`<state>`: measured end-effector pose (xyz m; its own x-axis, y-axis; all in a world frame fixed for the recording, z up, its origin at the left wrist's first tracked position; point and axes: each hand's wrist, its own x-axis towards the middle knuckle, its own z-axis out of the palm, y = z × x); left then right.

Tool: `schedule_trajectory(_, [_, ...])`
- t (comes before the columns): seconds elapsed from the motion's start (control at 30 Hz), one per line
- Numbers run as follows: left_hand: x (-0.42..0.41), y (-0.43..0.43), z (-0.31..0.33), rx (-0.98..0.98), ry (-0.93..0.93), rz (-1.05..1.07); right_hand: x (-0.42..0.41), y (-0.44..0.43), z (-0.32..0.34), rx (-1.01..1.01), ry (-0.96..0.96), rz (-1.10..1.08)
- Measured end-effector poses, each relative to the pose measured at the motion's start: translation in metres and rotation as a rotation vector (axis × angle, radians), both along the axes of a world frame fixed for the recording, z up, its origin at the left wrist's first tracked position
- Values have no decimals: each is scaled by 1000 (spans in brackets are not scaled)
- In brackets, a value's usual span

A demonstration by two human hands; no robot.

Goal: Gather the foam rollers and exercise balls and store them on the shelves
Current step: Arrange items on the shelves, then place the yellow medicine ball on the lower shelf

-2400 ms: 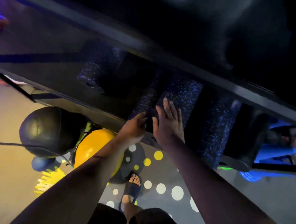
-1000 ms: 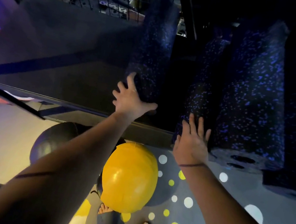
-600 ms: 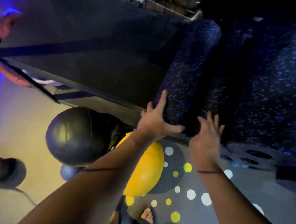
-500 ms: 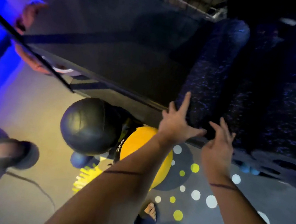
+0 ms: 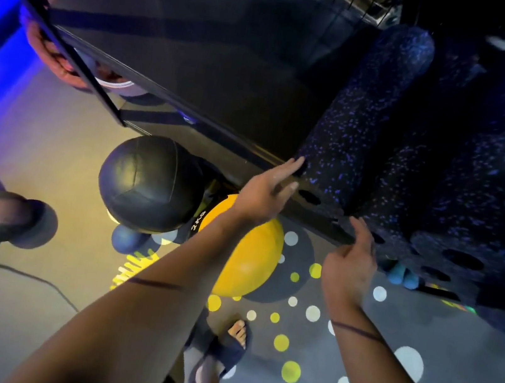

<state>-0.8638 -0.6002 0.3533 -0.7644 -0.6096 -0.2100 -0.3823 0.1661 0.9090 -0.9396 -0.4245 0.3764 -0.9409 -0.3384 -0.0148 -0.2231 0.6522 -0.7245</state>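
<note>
Left hand, fingers straight, touches the near end of the leftmost foam roller, which lies at the front edge of the shelf beside other rollers. Right hand hangs relaxed and empty just below that edge

left arm hides part of the yellow ball; the right hand is blurred.

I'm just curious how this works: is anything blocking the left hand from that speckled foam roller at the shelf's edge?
Nothing visible does. The left hand has its fingers right at the near end of the foam roller, with no object between them.
</note>
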Motion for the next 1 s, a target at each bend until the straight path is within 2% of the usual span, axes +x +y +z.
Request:
schedule_trajectory(0.2, [63,13,-21,124,-80,79,37,5,-29,22,-27,91])
schedule_trajectory(0.27, [92,19,-39,184,-126,151,56,5,-52,75,-96,117])
schedule_trajectory(0.43, [160,21,-110,385,-306,260,101,-2,-138,287,-285,192])
schedule_trajectory(0.53, [183,10,-164,470,-371,324,101,-19,-211,435,-345,321])
schedule_trajectory(0.6, [195,3,-205,492,-393,364,92,-36,-260,492,-257,511])
schedule_trajectory(0.67, [202,2,-243,540,-396,407,87,-50,-303,543,-158,599])
schedule_trajectory(0.77, [219,16,-285,695,-374,587,106,-55,-325,564,-62,483])
schedule_trajectory(0.87, [239,41,-304,819,-465,698,146,-44,-308,557,76,347])
schedule_trajectory(0.97, [256,65,-326,751,-625,539,163,-29,-284,637,33,357])
schedule_trajectory(1.0, [256,70,-333,771,-685,566,156,-29,-286,628,44,308])
